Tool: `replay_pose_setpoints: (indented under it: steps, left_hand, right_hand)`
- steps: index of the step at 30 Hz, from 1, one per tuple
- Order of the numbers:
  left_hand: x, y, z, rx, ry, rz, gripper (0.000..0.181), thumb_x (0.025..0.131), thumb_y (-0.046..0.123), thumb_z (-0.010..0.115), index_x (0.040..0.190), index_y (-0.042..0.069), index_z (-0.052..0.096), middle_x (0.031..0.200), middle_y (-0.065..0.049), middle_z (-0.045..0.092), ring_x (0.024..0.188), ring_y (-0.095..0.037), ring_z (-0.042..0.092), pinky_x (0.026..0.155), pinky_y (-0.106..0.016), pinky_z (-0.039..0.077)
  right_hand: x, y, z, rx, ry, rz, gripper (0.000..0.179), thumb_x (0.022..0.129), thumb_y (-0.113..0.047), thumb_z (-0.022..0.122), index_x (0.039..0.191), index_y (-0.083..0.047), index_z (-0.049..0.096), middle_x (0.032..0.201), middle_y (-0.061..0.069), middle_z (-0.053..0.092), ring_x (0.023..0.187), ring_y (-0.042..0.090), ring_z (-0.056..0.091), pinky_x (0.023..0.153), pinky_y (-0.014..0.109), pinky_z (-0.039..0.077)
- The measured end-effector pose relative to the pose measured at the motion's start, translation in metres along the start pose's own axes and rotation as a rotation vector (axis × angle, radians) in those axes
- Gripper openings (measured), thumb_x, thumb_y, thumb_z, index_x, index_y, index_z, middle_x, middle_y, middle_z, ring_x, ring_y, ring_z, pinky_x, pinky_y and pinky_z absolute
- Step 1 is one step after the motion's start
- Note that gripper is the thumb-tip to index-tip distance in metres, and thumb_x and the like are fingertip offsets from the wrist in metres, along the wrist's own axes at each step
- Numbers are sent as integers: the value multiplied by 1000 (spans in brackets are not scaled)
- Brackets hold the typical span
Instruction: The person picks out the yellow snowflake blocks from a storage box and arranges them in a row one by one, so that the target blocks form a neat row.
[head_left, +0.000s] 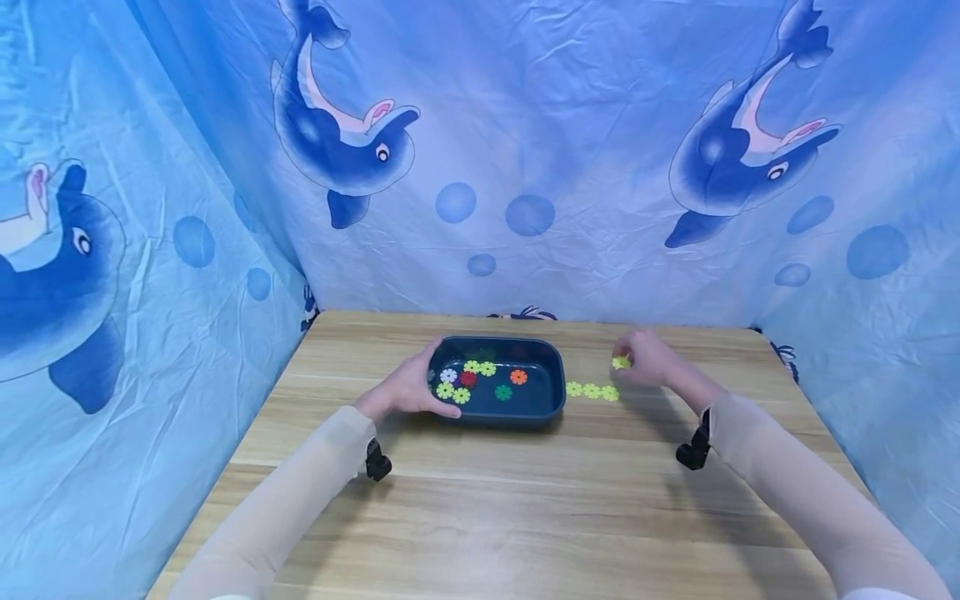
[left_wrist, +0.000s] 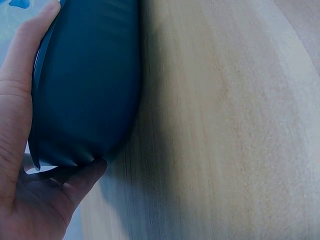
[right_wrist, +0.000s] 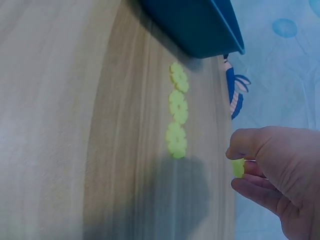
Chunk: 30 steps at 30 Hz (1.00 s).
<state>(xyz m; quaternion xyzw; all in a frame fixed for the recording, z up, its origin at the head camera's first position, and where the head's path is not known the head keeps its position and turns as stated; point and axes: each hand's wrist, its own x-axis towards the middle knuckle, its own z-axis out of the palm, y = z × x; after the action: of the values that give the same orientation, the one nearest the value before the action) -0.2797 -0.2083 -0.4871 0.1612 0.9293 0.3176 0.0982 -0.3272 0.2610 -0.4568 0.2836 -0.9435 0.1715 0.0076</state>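
Note:
A dark blue rectangular tray [head_left: 495, 418] stands on the wooden table, with several flower-shaped plastic discs in it: yellow-green, white, red, green and an orange disc [head_left: 518, 377]. My left hand [head_left: 408, 385] grips the tray's left end, its thumb lying along the near rim; in the left wrist view fingertips press the tray's outer wall [left_wrist: 90, 90]. Right of the tray, my right hand [head_left: 647, 358] pinches a yellow-green flower disc [right_wrist: 238, 168] between thumb and fingers, above the table. Just below it, three yellow-green discs [head_left: 592, 391] lie in a row.
The wooden table [head_left: 510, 508] reaches back to a blue cloth [head_left: 480, 125] printed with dolphins, which hangs behind and on both sides. Each wrist carries a small black camera mount [head_left: 693, 446]. The row of discs starts close to the tray's right wall.

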Motion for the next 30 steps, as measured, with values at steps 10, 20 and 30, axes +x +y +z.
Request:
replay_pose_setpoints:
  steps: [10,20,30]
  left_hand:
    - [-1,0,0,-12,2,-1,152,63,58,100,172,11,4,175,-22,25,160,-44,32,128,-63,34]
    - [-2,3,-3,-14,-2,6,152,65,58,99,172,11,3,176,-22,22,161,-44,30,128,-63,33]
    - [-2,2,-2,-21,-4,8,152,64,58,100,172,8,5,175,-24,26,159,-45,33,127,-63,34]
  right_hand:
    - [-15,7,6,-1,-20,27,23,78,-4,83,99,2,77,95,16,78,83,27,73,79,47,65]
    - [-21,10,17,-12,-60,20,22,73,-4,79,96,-2,78,89,12,77,79,21,69,78,45,63]
    - [-28,8,23,-12,-71,12,24,72,-4,80,95,-1,77,87,11,76,78,20,68,76,42,62]
